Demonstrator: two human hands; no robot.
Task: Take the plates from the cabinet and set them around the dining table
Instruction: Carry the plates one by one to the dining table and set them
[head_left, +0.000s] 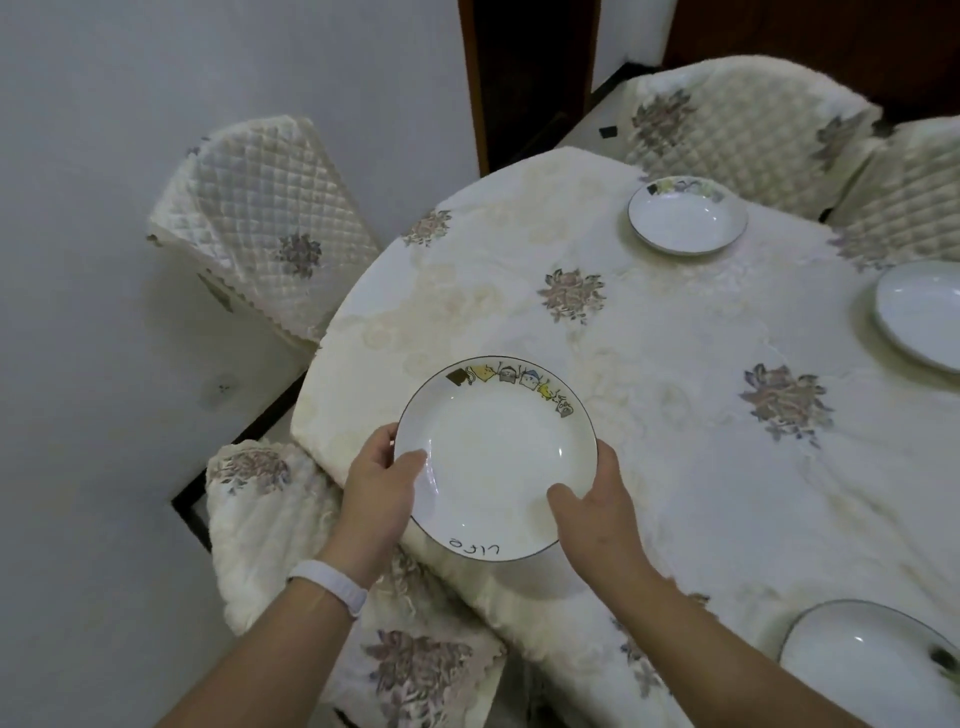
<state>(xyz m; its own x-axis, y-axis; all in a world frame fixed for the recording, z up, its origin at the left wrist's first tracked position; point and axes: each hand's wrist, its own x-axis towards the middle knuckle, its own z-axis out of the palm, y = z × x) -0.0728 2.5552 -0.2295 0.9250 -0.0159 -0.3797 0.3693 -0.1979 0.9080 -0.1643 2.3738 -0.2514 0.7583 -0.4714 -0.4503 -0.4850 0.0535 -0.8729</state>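
A white plate (493, 457) with a thin dark rim, a band of small cartoon figures and handwritten lettering sits at the near-left edge of the dining table (649, 415). The left hand (382, 493) and right hand (597, 512) clamp its opposite sides, thumbs on the rim. Four plates show: this one, one far (688, 215), one right (922, 314), one near-right (862, 660). Four quilted chairs ring the floral-clothed table; one (332, 561) stands just below the held plate.

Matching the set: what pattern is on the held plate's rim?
Plate: white, dark edge line, cartoon band; head view.
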